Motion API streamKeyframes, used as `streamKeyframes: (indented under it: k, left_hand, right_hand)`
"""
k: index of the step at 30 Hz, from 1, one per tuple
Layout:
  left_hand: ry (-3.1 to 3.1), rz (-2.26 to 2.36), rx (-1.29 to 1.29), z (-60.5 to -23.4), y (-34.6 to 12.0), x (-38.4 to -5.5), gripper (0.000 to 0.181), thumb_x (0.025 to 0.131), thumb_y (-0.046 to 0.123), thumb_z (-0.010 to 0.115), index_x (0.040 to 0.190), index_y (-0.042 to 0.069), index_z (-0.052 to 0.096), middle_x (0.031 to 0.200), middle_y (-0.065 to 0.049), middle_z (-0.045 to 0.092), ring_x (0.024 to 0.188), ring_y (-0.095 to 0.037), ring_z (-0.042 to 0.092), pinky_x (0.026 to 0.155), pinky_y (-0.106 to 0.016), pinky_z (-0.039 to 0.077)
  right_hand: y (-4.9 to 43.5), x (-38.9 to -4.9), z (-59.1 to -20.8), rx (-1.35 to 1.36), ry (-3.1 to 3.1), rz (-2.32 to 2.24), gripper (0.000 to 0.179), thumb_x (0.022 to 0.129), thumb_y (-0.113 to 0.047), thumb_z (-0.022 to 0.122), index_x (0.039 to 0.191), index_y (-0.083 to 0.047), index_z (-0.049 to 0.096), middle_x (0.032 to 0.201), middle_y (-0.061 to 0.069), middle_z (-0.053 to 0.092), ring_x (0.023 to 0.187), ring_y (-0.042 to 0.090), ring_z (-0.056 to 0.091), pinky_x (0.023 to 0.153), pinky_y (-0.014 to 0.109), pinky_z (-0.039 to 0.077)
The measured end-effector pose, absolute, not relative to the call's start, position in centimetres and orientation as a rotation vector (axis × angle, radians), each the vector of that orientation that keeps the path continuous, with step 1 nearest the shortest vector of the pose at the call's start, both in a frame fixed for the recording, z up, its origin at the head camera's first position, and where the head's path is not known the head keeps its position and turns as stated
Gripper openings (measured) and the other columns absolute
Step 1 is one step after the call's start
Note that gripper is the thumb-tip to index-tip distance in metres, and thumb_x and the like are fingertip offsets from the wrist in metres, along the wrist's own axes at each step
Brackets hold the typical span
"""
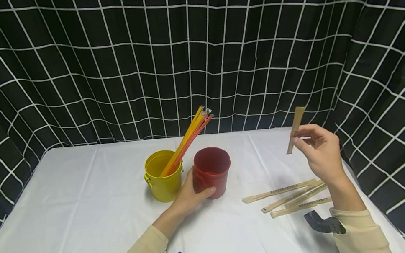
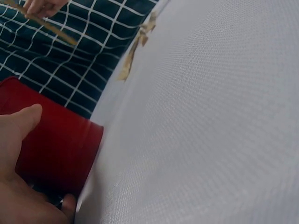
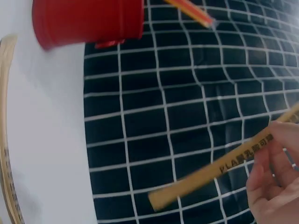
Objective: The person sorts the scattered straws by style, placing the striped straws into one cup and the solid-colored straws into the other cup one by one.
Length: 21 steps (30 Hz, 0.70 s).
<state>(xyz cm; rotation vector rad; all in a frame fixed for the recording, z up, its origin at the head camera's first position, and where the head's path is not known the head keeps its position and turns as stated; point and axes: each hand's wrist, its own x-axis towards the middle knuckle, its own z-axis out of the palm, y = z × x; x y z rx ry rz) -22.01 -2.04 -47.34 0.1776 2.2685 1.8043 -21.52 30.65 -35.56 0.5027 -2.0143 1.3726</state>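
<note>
My left hand (image 1: 189, 193) grips the small red bucket (image 1: 220, 183), its thumb across the front of the wall; the bucket stands on the white table. In the left wrist view the thumb presses the red bucket (image 2: 56, 144). Raised above the table on the right, my right hand (image 1: 323, 151) pinches a paper-wrapped straw (image 1: 296, 125) between thumb and fingers, tilted upright. Printed letters show on this straw (image 3: 196, 182) in the right wrist view. Several more wrapped straws (image 1: 282, 191) lie below the right hand.
Left of the red bucket stands a yellow bucket (image 1: 165, 190) with side handles. Several yellow and orange-red sticks (image 1: 188, 141) lean out of it, over the red bucket's back left. A black cloth with a white grid (image 1: 164, 63) hangs behind the white table (image 1: 67, 227).
</note>
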Motion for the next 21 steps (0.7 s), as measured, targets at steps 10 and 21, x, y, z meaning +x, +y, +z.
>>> streamKeyframes:
  k: [10, 21]
  left_hand:
    - [2.263, 1.793, 0.171, -47.7, -1.6, -21.6, 0.095, 0.089, 0.031, 0.077, 0.163, 0.022, 0.017, 0.167, -0.006, 0.028, 0.156, -0.032, 0.022, 0.123, -0.064, 0.026]
    - [2.276, 1.793, 0.186, -47.2, -1.9, -21.8, 0.093, 0.091, 0.029, 0.075, 0.163, 0.021, 0.016, 0.167, -0.006, 0.027, 0.156, -0.032, 0.023, 0.123, -0.063, 0.027]
  right_hand:
    - [30.2, -20.5, -35.1, 0.56, -1.739, 1.98, 0.025, 0.092, 0.018, 0.058, 0.108, 0.001, 0.067, 0.101, 0.001, 0.072, 0.089, 0.009, 0.069, 0.076, 0.018, 0.058]
    - [27.7, -20.0, -34.5, 0.643, -1.698, 2.166, 0.025, 0.095, 0.014, 0.056, 0.107, -0.005, 0.067, 0.102, 0.0, 0.071, 0.09, 0.009, 0.07, 0.078, 0.02, 0.061]
